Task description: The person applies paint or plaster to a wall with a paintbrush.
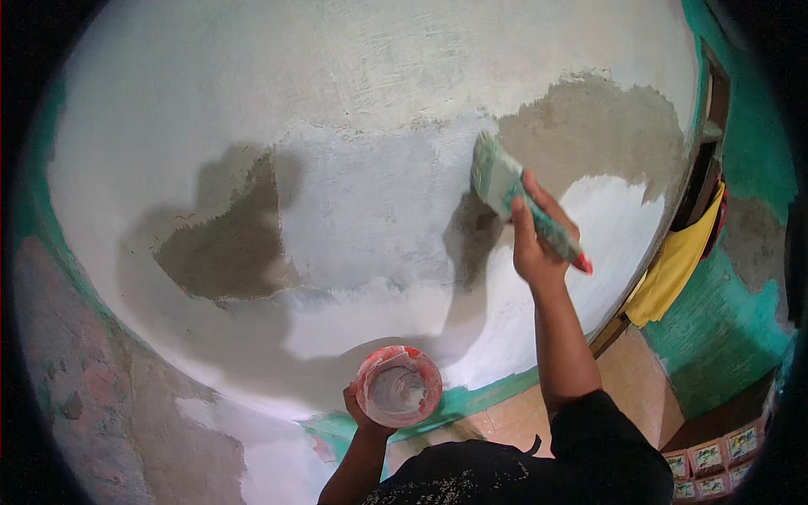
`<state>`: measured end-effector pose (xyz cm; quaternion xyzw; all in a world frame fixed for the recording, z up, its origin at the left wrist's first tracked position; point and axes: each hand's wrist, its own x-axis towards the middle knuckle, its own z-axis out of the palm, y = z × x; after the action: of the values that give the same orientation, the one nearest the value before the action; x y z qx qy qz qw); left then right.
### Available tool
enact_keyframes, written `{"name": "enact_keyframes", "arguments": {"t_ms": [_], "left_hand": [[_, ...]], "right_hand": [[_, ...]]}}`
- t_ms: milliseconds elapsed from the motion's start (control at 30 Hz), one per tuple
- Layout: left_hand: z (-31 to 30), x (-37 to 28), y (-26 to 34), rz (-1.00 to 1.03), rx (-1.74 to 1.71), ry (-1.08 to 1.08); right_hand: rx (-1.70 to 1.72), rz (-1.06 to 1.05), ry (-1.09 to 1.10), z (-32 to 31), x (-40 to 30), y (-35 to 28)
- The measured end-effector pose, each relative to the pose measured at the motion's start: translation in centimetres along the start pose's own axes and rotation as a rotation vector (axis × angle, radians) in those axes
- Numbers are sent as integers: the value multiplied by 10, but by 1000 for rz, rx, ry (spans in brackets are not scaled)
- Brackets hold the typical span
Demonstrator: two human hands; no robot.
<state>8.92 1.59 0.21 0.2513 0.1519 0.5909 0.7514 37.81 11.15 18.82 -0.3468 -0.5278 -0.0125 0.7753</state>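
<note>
My right hand (546,237) grips the handle of a wide paintbrush (505,180), whose red-tipped end sticks out past my palm. Its pale green, paint-caked bristles rest against or very close to the wall (379,208), at the edge between a whitish painted patch and bare grey-brown plaster (600,129). In my left hand (366,410) is a small red paint pot (399,386), held below the patch. Whitish paint coats its inside and smears its rim. Another bare plaster area (227,252) lies to the left, partly under my shadow.
Green paint borders the white wall. On the right, a yellow cloth (675,259) hangs by a wooden frame (710,139), near a green wall (726,328). Tiled floor (511,413) shows below. A piece with several picture panels (710,457) stands at lower right.
</note>
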Motion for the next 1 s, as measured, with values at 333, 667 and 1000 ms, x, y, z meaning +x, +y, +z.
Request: {"name": "enact_keyframes", "arguments": {"t_ms": [333, 667, 1000], "left_hand": [[-11, 0, 2, 18, 24, -12], [4, 0, -8, 14, 31, -6], [-1, -9, 7, 44, 99, -1]], "right_hand": [[35, 389, -185, -30, -44, -8], [244, 81, -40, 25, 22, -35], [163, 237, 170, -22, 44, -2]]}}
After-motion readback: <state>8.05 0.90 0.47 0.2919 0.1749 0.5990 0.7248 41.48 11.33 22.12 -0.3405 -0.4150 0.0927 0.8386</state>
